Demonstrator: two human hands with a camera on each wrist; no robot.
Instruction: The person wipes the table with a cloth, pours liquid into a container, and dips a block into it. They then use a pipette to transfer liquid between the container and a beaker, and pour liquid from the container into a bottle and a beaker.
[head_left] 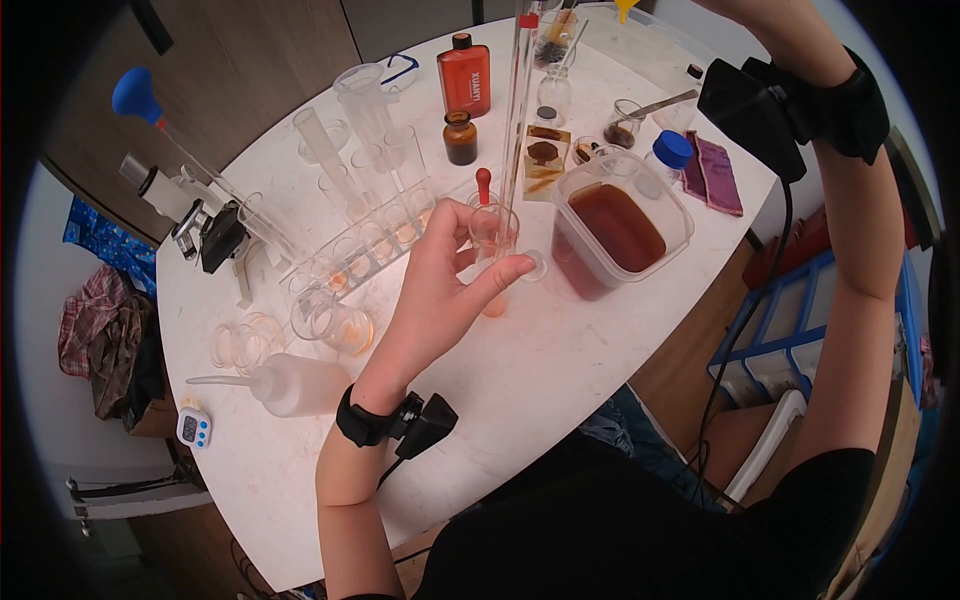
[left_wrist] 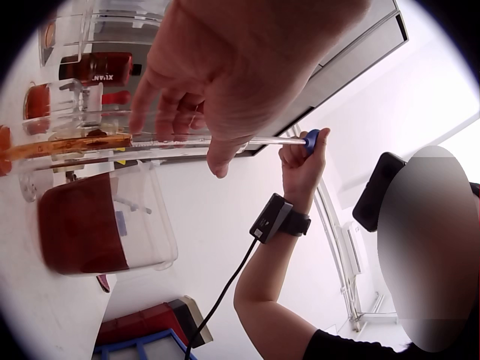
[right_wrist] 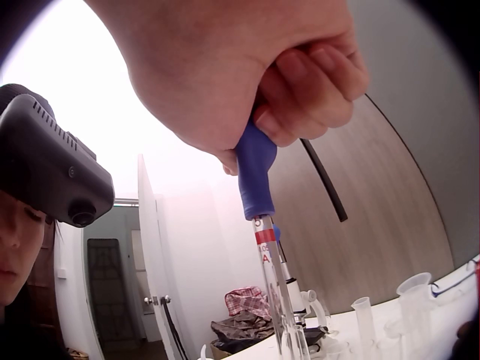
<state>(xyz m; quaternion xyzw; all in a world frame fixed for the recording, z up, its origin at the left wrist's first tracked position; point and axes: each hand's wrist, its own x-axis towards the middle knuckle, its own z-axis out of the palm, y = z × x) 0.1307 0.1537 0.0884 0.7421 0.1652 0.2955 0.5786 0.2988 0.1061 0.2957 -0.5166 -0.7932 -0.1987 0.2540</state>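
In the head view my left hand (head_left: 432, 285) curls round a narrow upright glass cylinder, its thumb on the near side. Orange liquid stands in the lower part of the glass cylinder (left_wrist: 82, 142), as the left wrist view shows. My right hand (right_wrist: 300, 82) is raised high and grips a blue rubber bulb (right_wrist: 257, 180). The bulb sits on top of a long glass pipette (right_wrist: 268, 270) with a red band, which runs down towards the left hand. A red-bulbed dropper (head_left: 483, 188) stands just behind the left fingers.
Right of the left hand stands a plastic tub (head_left: 620, 225) of red-brown liquid. A rack of test tubes (head_left: 372, 245), beakers (head_left: 335, 318) and a wash bottle (head_left: 300, 385) are on the left. Behind are a brown bottle (head_left: 461, 140) and a red flask (head_left: 465, 80).
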